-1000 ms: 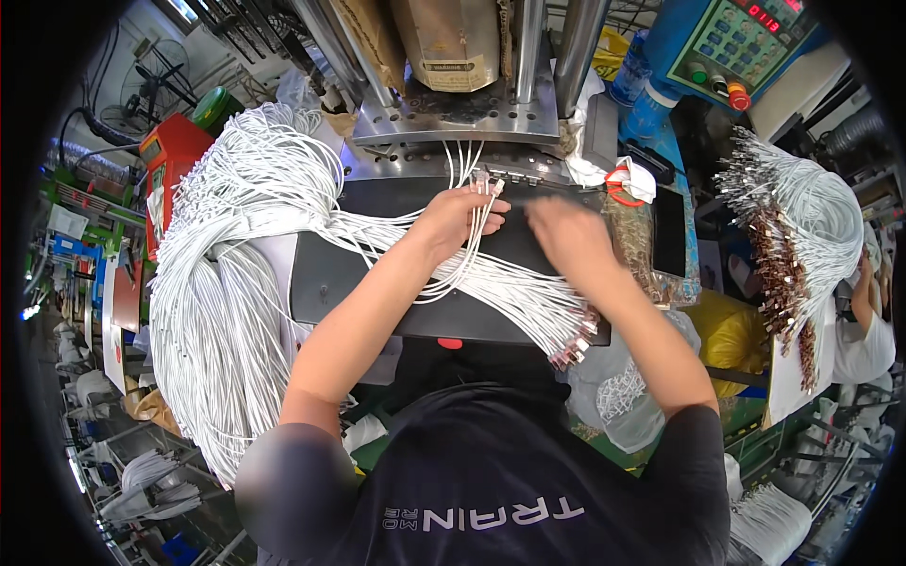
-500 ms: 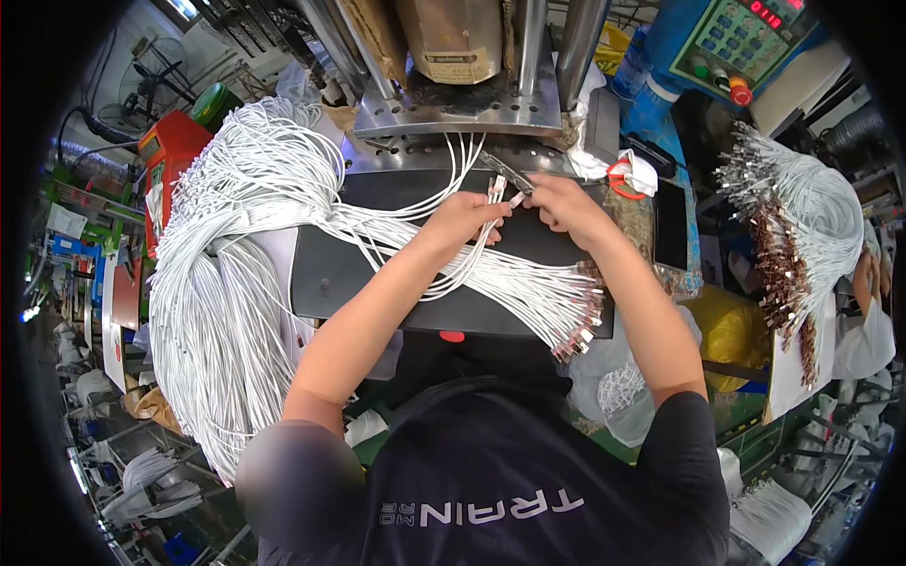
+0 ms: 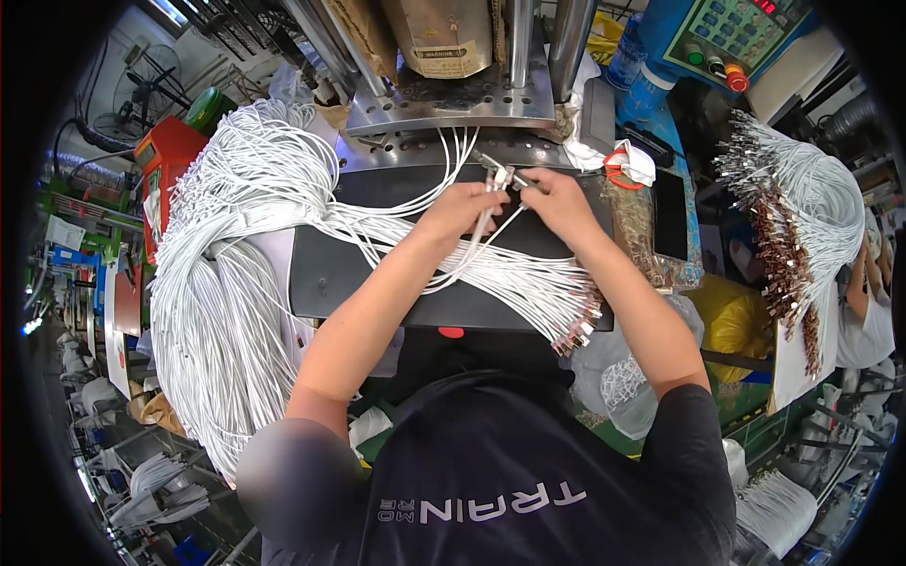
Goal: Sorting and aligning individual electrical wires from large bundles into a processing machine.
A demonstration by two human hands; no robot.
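My left hand [image 3: 464, 212] is closed around a few white cables [image 3: 483, 226], with their pale connector ends [image 3: 499, 176] sticking up past the fingers. My right hand [image 3: 561, 206] pinches a single white cable [image 3: 507, 222] close to its end. Between the two hands lies a slim metal bar [image 3: 520, 181], against the right fingertips; whether the right fingers also grip it is hard to see. Under both forearms, a thick bundle of white cables [image 3: 472, 269] fans out toward reddish-brown connector ends [image 3: 578, 325] on a black work surface [image 3: 326, 274].
Beyond my hands stands a press with a steel plate [image 3: 453, 108] and upright rods. A large heap of white cables [image 3: 222, 302] hangs at the left. Red-handled scissors [image 3: 618, 168] and a dark phone-like slab [image 3: 671, 220] lie right. More cables [image 3: 802, 189] hang far right, beside a control panel [image 3: 746, 33].
The right fingers have shifted and now pinch a white cable that stretches down to the left. The cable ends in my left hand have turned slightly. The view has moved a little.
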